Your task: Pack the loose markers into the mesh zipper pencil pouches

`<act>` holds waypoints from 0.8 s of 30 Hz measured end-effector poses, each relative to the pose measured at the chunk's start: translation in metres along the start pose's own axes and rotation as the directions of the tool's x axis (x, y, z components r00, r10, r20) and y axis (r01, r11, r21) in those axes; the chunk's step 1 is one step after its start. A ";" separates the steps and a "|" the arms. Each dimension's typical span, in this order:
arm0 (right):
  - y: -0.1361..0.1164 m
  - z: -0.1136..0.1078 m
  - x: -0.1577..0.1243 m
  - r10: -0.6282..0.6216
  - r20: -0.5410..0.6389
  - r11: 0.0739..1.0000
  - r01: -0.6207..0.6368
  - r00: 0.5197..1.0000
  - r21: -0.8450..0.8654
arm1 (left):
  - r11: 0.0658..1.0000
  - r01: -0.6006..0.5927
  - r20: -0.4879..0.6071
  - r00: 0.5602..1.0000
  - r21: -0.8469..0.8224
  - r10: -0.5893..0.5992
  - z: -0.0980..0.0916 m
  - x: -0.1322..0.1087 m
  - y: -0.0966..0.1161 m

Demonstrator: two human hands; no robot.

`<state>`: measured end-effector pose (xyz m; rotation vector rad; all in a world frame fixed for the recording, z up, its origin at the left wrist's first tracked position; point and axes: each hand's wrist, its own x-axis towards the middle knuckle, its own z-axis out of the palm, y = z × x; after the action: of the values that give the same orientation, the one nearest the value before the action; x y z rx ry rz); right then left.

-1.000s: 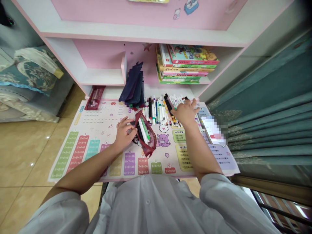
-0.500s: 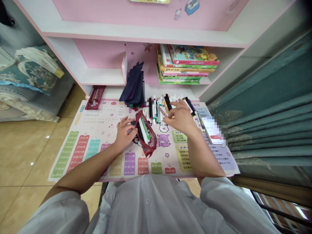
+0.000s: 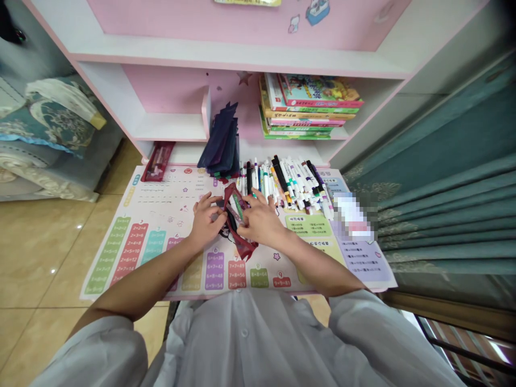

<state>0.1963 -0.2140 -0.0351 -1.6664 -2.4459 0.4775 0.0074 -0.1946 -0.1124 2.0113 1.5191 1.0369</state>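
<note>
A dark red zip pencil case (image 3: 245,250) lies unzipped on the desk mat in front of me, with several markers inside. My left hand (image 3: 208,220) pinches its left edge between thumb and fingers. Over the case's right side, my right hand (image 3: 260,219) has its fingers closed around a marker (image 3: 235,210) at the opening. That hand covers much of the case, so the marker's far end is hard to make out. Just beyond lies a wide heap of markers (image 3: 296,180), mostly white-bodied, with some black ones.
A bundle of dark blue pouches (image 3: 221,142) leans at the shelf's foot. Another dark red case (image 3: 158,161) rests at the back left. Stacked books (image 3: 310,115) fill the right shelf. A phone (image 3: 353,217), partly blurred out, lies at the desk's right edge.
My right hand has moved left and toward me, from the marker heap to the pencil case opening, bringing a marker with it. My left hand has stayed on the case's edge.
</note>
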 end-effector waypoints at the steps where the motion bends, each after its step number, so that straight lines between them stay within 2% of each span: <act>1: -0.001 0.003 0.001 0.000 0.010 1.000 0.000 1.000 -0.005 | 1.000 -0.003 -0.004 1.000 -0.001 0.003 0.000 0.000 0.000; 8: -0.003 0.015 0.004 0.029 0.095 0.997 -0.022 0.995 -0.078 | 1.000 -0.009 -0.019 1.000 -0.021 0.008 0.000 0.000 0.002; 24: -0.004 0.027 0.004 -0.007 0.025 0.996 0.009 1.000 -0.093 | 1.000 0.004 -0.008 1.000 0.004 -0.004 0.000 0.000 0.001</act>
<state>0.1835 -0.2162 -0.0590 -1.6948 -2.5275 0.3909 0.0082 -0.1944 -0.1122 2.0079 1.5299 1.0429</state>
